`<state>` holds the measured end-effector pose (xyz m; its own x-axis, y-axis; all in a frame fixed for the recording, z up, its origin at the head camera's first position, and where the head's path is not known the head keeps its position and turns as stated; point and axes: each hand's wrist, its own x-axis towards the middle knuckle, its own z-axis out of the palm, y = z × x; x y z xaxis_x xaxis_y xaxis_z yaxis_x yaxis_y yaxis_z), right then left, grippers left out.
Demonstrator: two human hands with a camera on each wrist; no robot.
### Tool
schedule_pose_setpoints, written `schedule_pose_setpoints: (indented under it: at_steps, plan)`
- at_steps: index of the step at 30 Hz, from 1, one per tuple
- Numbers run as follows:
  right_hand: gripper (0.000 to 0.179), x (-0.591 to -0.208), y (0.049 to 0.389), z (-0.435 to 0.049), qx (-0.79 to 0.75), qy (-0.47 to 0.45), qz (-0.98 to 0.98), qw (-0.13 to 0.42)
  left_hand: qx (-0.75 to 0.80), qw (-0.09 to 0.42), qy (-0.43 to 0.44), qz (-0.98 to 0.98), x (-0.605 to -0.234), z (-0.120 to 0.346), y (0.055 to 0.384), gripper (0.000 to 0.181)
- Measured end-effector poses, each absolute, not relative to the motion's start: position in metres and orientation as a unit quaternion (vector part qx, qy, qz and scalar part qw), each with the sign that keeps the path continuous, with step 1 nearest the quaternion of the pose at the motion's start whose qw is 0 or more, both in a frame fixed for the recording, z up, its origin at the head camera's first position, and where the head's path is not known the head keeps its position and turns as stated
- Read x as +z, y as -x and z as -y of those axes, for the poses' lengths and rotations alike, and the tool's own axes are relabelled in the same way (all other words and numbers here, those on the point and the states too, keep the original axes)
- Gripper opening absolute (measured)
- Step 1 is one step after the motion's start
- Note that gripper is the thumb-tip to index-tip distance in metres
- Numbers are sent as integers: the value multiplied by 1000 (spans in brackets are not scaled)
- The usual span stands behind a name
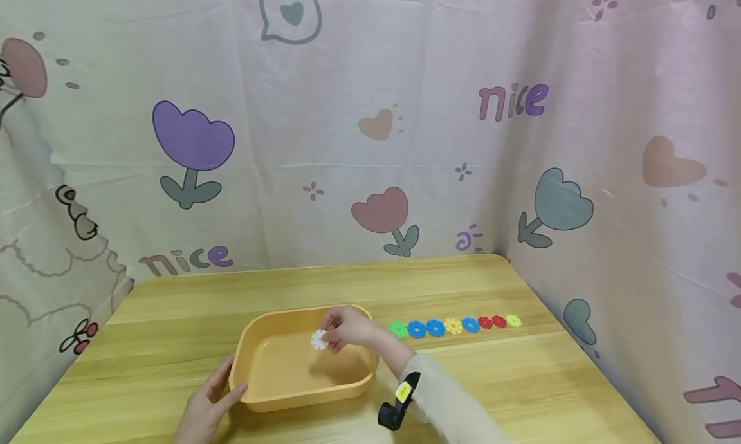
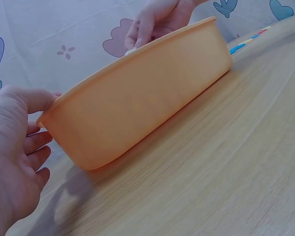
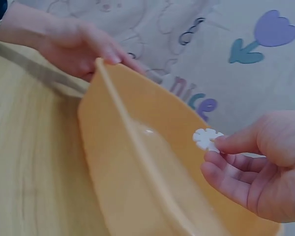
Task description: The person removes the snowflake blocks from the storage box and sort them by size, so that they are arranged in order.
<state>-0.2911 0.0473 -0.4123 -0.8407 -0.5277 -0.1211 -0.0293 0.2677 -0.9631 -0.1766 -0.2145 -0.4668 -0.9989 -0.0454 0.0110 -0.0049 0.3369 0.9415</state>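
A white notched plastic disc [image 1: 318, 340], shaped like a snowflake or flower, is pinched between the thumb and fingers of my right hand [image 1: 350, 328]. That hand is over the yellow-orange plastic basin [image 1: 307, 399], and the right wrist view shows the disc [image 3: 205, 139] held near rim height. At the basin's left end, my left hand [image 1: 205, 402] grips the rim, thumb over the edge and the other fingers along the outside. The basin's inner floor looks bare in the head view, with the right hand's shadow on it.
To the right of the basin runs a row of notched discs: a green disc [image 1: 397, 329], blue ones, a yellow disc [image 1: 453, 326], red ones and a yellow-green disc [image 1: 513, 320]. A printed curtain [image 1: 324, 141] hangs behind the wooden table [image 1: 191, 296]. My right wrist carries a black camera [image 1: 399, 402].
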Motion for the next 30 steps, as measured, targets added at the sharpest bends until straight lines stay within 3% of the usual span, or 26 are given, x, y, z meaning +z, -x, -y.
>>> schedule_pose_setpoints:
  at_steps: [15, 30]
  plan:
    - [16, -409, 308, -144, -626, 136, -741, 200, -563, 33, -13, 826, -466, 215, 176, 67]
    - [24, -429, 304, -250, -690, 39, -710, 136, -583, 31, -13, 812, -468, 214, 177, 67]
